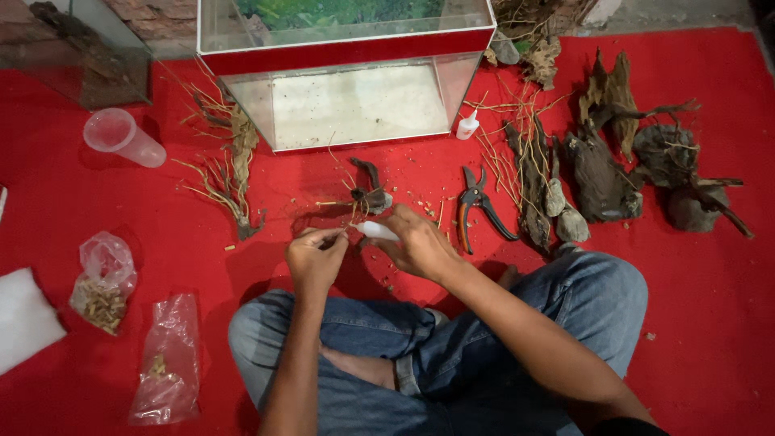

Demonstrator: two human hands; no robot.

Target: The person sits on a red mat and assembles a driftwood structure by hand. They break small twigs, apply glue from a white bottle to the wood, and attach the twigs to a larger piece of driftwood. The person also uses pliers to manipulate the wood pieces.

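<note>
clear plastic bag (102,282) | left, on red cloth (710,323) | second bag (168,363) beside

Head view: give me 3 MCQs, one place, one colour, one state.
1. Where do the pruning shears lie?
A. right of the hands
B. inside the glass tank
C. on the white foam

2. What colour is the floor cloth?
A. green
B. red
C. blue

3. How is the clear plastic cup?
A. upright
B. stacked on another
C. lying on its side

Answers:
1 A: shears rest on the cloth beside the right hand.
2 B: red all round the glass tank.
3 C: its open mouth faces sideways.
</note>
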